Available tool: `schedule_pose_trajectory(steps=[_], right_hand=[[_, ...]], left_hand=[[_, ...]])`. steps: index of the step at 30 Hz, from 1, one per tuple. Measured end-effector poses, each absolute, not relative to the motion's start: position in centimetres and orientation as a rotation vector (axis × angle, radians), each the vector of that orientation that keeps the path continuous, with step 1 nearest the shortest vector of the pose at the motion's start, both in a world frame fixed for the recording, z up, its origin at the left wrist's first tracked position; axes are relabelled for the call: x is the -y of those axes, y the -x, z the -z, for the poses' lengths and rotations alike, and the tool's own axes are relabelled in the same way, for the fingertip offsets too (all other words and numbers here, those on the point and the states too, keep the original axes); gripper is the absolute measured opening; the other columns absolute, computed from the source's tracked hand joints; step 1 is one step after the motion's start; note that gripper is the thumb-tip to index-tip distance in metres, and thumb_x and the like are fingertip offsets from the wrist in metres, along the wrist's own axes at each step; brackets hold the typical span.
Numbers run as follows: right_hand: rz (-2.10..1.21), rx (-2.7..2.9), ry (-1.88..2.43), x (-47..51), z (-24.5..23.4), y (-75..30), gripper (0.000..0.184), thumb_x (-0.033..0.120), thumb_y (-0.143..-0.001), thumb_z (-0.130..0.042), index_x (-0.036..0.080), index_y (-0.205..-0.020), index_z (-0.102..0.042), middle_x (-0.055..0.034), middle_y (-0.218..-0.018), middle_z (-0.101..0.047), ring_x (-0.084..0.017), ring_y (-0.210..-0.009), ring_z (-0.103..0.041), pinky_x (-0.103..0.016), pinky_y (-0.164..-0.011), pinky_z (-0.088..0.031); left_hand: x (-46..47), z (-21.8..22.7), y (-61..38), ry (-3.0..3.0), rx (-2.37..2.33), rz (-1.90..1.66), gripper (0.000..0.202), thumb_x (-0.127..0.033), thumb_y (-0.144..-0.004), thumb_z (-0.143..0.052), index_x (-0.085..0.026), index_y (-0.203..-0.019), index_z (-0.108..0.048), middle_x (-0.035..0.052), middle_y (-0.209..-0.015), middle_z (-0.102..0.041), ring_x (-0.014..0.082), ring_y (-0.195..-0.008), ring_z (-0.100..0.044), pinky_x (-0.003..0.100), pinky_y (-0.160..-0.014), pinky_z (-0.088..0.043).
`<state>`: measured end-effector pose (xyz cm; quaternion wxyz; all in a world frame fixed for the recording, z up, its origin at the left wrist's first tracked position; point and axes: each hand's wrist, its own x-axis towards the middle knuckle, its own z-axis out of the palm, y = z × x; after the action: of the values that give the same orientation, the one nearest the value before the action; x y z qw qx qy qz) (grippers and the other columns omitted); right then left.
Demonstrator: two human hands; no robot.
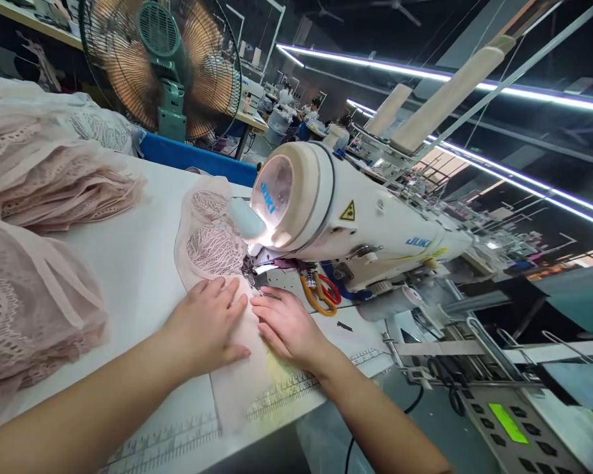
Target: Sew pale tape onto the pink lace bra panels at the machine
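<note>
A white sewing machine (326, 197) reaches in from the right, its lamp lighting the needle area. Under its presser foot lies a pale pink lace garment piece (212, 247), spread over the white table and running down toward the front edge. My left hand (207, 322) rests on this fabric with fingers spread, just left of the needle. Just right of the needle, my right hand (286, 326) lies flat on the fabric with fingers stretched out. The needle tip itself is too small to make out.
Stacks of pink lace pieces (44, 171) lie on the left. Orange-handled scissors (319, 296) sit beside the machine base. Ruler tape (178, 441) runs along the table's front edge. Behind stand a large fan (163, 66) and a blue bin (197, 158); a control panel (514, 428) is at lower right.
</note>
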<state>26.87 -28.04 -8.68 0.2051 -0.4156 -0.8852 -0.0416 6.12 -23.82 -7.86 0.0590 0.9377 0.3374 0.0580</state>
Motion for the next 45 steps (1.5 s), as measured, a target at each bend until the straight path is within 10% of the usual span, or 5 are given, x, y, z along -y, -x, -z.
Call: schedule_pose_trajectory(steps=[45], right_hand=[[0.100,2.338,1.085,28.0,8.1,-28.2,0.019,0.024,-0.090,-0.050,0.016,-0.091,-0.067,-0.0069,-0.103,-0.071,-0.023,-0.114,-0.054,-0.039,-0.098,-0.048]], left_hand=[[24.2,10.0,-6.4,-3.071,-0.794,-0.478,0.060,-0.056,-0.090,-0.042,-0.012,-0.126,-0.061,0.0188,-0.132,-0.057,0.0374,-0.117,-0.056,0.049,-0.093,-0.048]])
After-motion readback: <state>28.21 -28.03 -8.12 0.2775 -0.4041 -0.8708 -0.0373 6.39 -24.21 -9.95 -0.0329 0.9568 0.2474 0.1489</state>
